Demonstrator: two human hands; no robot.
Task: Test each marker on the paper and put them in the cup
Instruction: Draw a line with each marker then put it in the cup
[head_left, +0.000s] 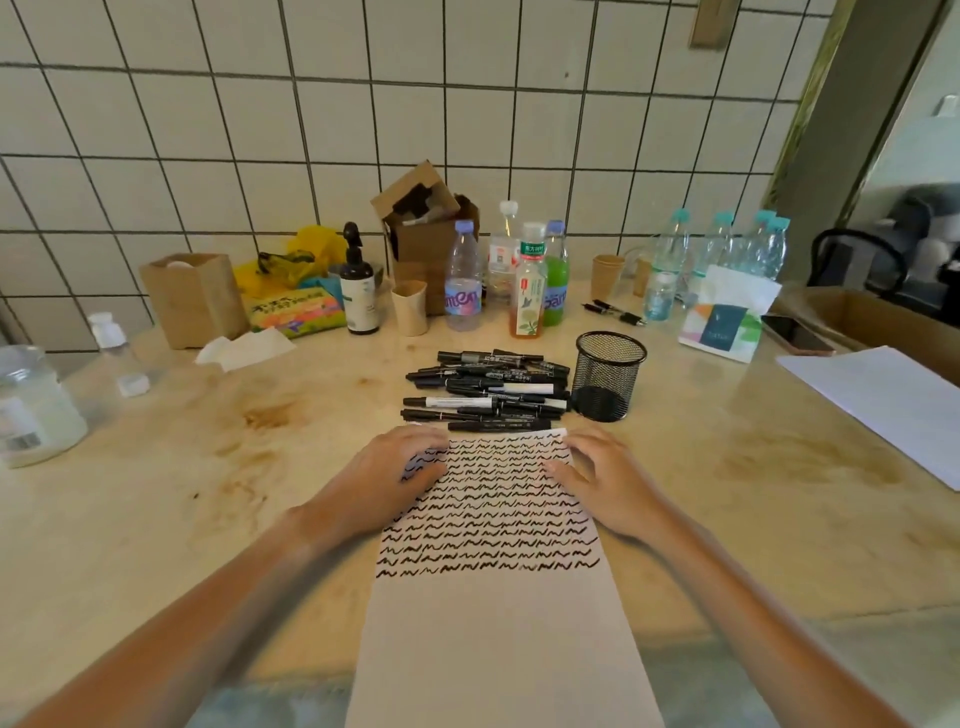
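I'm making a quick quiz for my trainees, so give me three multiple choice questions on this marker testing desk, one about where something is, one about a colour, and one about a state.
1. Where is the mesh cup relative to the pile of markers?
A. To the right of it
B. To the left of it
C. On top of the paper

2. What colour are the scribbles on the paper?
A. Red
B. Black
C. Blue

3. What is in the mesh cup?
A. Several markers
B. One marker
C. Nothing visible

Answers:
1. A, the cup stands on the table just right of the pile.
2. B, all the wavy rows are black.
3. C, no markers stick out of the cup, while the pile lies on the table and the left hand and right hand rest on the paper's edges, holding no marker.
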